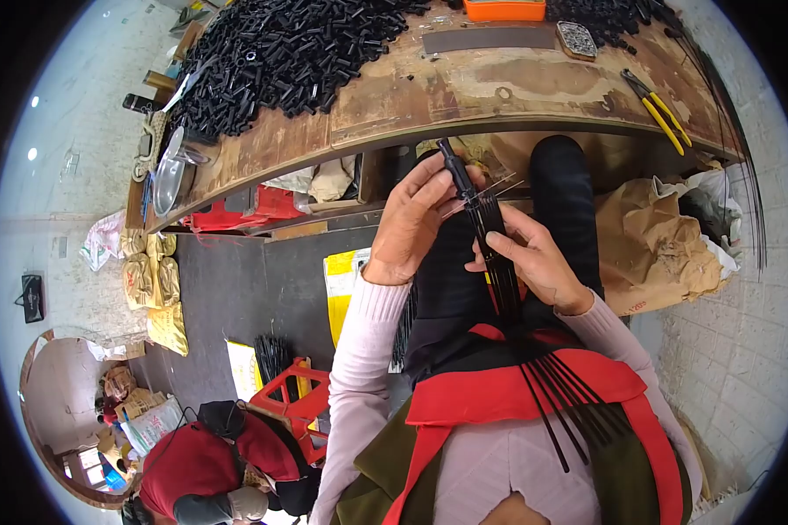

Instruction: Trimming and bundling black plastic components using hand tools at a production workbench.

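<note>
Over my lap, the fingers of my left hand (409,213) are closed on a black plastic umbrella runner (456,168) at the upper end of a rib bundle. My right hand (538,255) grips the bundle of thin black umbrella ribs (496,267) lower down, thumb across it. The ribs run down toward my waist, and their ends fan out over the red band of my apron (534,385). A few thin wires (502,185) stick out sideways near the runner, between the two hands. Some fingertips are hidden behind the bundle.
A wooden workbench (385,109) ahead bears a heap of black plastic parts (280,57), an orange tray (504,10) and yellow-handled pliers (659,112). Brown paper sacking (652,241) lies at right. Another person (193,472) sits at lower left beside a red stool (298,394).
</note>
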Available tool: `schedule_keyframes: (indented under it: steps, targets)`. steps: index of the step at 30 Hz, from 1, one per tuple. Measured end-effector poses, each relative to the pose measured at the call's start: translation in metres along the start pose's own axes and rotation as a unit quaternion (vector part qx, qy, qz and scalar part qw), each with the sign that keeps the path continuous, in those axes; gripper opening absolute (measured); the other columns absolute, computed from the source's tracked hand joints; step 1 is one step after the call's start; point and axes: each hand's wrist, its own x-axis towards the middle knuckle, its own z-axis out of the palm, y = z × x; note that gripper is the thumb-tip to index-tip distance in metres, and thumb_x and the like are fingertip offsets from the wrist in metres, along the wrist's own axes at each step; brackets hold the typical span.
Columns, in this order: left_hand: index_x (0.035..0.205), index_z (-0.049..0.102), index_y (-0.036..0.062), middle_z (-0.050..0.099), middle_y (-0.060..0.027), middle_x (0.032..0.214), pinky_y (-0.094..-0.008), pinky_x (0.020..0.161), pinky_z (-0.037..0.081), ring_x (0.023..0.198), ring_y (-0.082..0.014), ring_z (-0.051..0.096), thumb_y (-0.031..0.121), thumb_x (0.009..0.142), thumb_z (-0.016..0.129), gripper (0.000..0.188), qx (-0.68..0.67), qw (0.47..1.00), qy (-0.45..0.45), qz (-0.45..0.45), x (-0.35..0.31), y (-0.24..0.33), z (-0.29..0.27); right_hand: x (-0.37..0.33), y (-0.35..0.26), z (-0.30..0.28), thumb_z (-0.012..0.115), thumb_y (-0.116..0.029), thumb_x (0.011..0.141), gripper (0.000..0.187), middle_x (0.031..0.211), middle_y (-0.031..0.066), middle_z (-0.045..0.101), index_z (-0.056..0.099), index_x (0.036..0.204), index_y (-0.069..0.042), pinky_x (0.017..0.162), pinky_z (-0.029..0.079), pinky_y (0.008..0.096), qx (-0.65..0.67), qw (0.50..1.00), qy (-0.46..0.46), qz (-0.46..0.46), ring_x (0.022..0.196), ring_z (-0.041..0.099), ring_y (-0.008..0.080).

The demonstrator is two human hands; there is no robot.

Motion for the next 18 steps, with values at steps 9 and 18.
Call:
schedule_keyframes:
  steps: [9, 18]
  targets:
    - [0.123, 0.053, 0.0009, 0.067, -0.0071, 0.101, -0.0264, 0.087, 0.048, 0.098, -0.0149, 0.064, 0.018, 0.091, 0.067, 0.039, 0.016, 1.0, 0.004, 0.02, 0.003, 0.001, 0.008, -0.001, 0.002, 0.0, 0.051, -0.009, 0.099, 0.036, 0.098, 0.0062, 0.056, 0.046, 0.134, -0.002, 0.088, 0.056, 0.0423, -0.01, 1.0, 0.018, -0.006, 0.089, 0.059, 0.0148]
    - [0.117, 0.056, 0.0026, 0.068, -0.0067, 0.102, -0.0254, 0.085, 0.048, 0.093, -0.0124, 0.064, 0.014, 0.088, 0.071, 0.035, 0.04, 0.998, 0.04, 0.027, 0.006, -0.003, 0.004, 0.001, -0.001, 0.002, 0.051, -0.01, 0.099, 0.038, 0.095, 0.006, 0.057, 0.045, 0.136, -0.003, 0.088, 0.056, 0.042, -0.018, 0.999, 0.028, -0.001, 0.088, 0.059, 0.0146]
